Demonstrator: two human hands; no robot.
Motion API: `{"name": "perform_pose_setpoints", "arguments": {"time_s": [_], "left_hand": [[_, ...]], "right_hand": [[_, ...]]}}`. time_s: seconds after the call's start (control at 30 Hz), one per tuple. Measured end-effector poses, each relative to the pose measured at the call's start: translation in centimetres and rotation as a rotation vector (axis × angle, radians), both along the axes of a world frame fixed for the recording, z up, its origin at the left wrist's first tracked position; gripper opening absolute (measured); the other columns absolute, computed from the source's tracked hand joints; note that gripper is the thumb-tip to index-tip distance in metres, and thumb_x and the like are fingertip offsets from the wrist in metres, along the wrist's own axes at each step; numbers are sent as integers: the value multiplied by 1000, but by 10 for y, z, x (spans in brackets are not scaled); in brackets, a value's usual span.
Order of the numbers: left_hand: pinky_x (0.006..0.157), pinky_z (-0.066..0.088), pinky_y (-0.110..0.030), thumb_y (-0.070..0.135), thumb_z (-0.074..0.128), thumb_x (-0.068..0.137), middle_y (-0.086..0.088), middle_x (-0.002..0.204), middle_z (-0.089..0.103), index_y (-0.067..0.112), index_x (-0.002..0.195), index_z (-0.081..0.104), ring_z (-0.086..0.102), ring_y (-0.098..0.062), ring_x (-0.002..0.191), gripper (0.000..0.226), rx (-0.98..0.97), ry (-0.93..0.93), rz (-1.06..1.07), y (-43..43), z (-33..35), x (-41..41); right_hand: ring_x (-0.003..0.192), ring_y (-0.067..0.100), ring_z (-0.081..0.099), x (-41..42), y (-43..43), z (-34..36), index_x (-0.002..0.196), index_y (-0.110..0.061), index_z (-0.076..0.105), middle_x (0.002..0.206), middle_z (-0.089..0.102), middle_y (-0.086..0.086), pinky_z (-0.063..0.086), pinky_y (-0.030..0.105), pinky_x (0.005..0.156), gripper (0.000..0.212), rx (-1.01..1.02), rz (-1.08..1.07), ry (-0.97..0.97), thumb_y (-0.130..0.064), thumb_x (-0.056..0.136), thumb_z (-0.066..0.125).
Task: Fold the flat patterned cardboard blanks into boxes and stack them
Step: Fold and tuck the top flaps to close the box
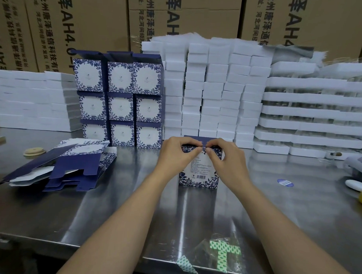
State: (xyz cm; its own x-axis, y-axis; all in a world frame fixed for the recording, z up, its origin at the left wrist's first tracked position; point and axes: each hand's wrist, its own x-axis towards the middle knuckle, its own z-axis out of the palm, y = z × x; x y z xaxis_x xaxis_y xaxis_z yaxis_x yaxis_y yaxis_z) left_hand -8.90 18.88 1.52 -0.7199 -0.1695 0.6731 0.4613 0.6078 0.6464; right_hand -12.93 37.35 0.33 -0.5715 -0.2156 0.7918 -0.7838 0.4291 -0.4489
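Blue-and-white floral cardboard box [199, 175], half folded, stands upright on the bare steel worktop [132, 200] at about its middle. It is just in front of the wall of white foam blocks [214, 86] along the far edge, and its barcode panel faces me.

I have both hands on its top front edge. The left hand [176, 155] and right hand [226, 158] meet there with fingers curled, each pinching the rim, and their fingertips [197, 150] almost touch at the centre.

The dark blue lid flap [193, 138] rises just behind the fingers, on the far side, with its hinge running left to right. I judge the coming fold has to bring it toward me and down.

The stack of finished patterned boxes [119, 102] lies far and to the left, so the left hand is nearer to it. The pile of flat navy blanks [72, 168] sits nearer the left edge.

My fingers hide the rim itself, so I cannot tell whether any tuck tab is seated. The box's base closure is out of sight, and the panel's print is too small to read.
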Motion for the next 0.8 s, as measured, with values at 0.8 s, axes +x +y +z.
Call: {"name": "perform_pose_setpoints", "arguments": {"time_s": [0.8], "left_hand": [[68,46,-15,25,87,87,22,93,79,30,94,85,62,11,67,10,79,53,-50,-9,-8,-5]], "right_hand": [[107,8,69,-15,8,-6,102,-28,77,105,77,-18,54,43,102,7,-150,119,-125,-26,96,77]]}}
